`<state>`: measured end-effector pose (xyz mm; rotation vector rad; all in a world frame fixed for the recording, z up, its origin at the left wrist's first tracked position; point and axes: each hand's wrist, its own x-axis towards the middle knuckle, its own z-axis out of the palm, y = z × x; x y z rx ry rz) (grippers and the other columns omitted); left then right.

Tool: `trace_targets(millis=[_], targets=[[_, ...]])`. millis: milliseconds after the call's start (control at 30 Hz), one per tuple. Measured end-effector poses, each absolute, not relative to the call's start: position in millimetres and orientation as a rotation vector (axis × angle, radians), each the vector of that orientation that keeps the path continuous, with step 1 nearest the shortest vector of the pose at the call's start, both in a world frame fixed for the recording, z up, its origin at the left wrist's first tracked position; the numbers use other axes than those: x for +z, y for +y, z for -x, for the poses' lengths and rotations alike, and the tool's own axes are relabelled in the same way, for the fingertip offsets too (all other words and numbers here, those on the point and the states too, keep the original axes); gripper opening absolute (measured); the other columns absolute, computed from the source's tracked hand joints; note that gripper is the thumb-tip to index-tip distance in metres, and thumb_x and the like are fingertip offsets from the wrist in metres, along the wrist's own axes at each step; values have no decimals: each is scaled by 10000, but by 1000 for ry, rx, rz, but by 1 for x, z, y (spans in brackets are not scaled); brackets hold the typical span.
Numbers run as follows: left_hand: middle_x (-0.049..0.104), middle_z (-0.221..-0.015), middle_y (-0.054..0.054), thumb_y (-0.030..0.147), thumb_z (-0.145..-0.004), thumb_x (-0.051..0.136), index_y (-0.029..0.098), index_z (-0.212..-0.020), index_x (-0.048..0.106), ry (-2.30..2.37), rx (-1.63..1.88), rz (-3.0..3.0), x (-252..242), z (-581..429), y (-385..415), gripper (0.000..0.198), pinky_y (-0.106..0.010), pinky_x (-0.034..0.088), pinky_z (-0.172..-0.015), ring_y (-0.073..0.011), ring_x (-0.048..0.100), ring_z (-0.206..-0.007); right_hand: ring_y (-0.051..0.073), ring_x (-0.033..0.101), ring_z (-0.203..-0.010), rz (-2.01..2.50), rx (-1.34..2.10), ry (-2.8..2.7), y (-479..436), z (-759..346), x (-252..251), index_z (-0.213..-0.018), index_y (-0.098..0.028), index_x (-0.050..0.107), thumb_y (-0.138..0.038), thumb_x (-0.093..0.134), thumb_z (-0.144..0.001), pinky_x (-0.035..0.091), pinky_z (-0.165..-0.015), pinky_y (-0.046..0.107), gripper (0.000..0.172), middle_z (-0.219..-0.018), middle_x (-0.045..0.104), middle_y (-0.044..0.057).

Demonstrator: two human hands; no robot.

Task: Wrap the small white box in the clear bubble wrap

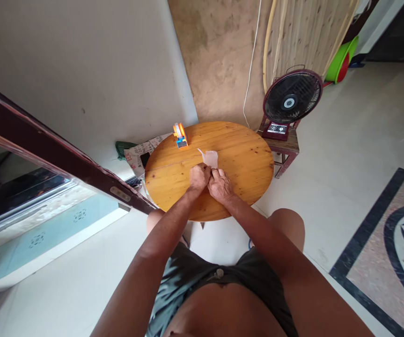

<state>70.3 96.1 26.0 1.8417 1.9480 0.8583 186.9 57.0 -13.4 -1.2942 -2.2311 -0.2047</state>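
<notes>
Both my hands meet over the middle of a round wooden table [244,164]. My left hand [199,178] and my right hand [220,185] are closed, fingers pinched on the near edge of a small pale pink folded paper [210,157]. The paper lies on the tabletop and sticks out beyond my fingertips, with a pointed corner to the left. An orange and blue tape dispenser [180,135] stands at the far left rim of the table, well apart from my hands.
A dark red fan [291,102] sits on a small wooden stool [286,150] right of the table. A white cord [252,61] hangs on the brown wall behind. Printed paper [139,153] lies on the floor left of the table. A dark door frame [57,154] runs along the left.
</notes>
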Motion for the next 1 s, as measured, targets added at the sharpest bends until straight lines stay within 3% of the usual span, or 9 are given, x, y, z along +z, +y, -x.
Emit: trace_targets(millis=[167, 333, 467, 600, 800, 1000], targets=[[761, -835, -119, 365, -919, 583, 156, -854, 777, 1830, 907, -1868, 26, -67, 94, 293, -274, 445, -697, -197, 678, -764, 311, 483, -1020, 1299, -209, -2233, 55, -188, -11, -1167, -76, 726, -201, 436, -983, 440, -873, 464, 365, -1153, 617, 202], [631, -596, -40, 402, -924, 491, 147, -743, 722, 1602, 1013, -1659, 23, -53, 91, 388, -261, 424, -562, -150, 567, -556, 307, 485, -1041, 1238, -156, -2239, 52, -190, -8, -1141, -84, 721, -241, 505, -968, 431, -921, 449, 318, -1154, 632, 189], [566, -523, 0, 285, -822, 537, 111, -943, 738, 1446, 989, -1358, 22, -45, 89, 292, -257, 350, -446, -136, 491, -444, 300, 497, -1048, 1218, -91, -2210, 52, -192, -6, -1117, -103, 720, -219, 560, -929, 430, -944, 432, 273, -1192, 644, 173], [568, -516, 14, 217, -747, 598, 76, -1108, 716, 1389, 977, -1290, 23, -46, 86, 405, -234, 344, -452, -114, 473, -444, 296, 512, -1063, 1188, -61, -2198, 53, -195, -6, -1094, -121, 724, -210, 594, -901, 434, -975, 432, 250, -1214, 646, 165], [560, -533, 39, 238, -783, 608, 89, -1132, 726, 1412, 1029, -1314, 18, -51, 83, 397, -225, 389, -509, -97, 457, -467, 307, 514, -1113, 1099, -83, -2162, 52, -199, -11, -1139, -94, 713, -186, 577, -899, 449, -1033, 429, 291, -1234, 649, 179], [560, -529, 39, 243, -783, 642, 69, -1121, 727, 1346, 1000, -1268, 18, -46, 85, 389, -212, 360, -457, -86, 448, -441, 306, 492, -1196, 1081, -88, -2189, 49, -202, -15, -1251, -100, 680, -104, 468, -924, 451, -1071, 422, 390, -1298, 631, 181]])
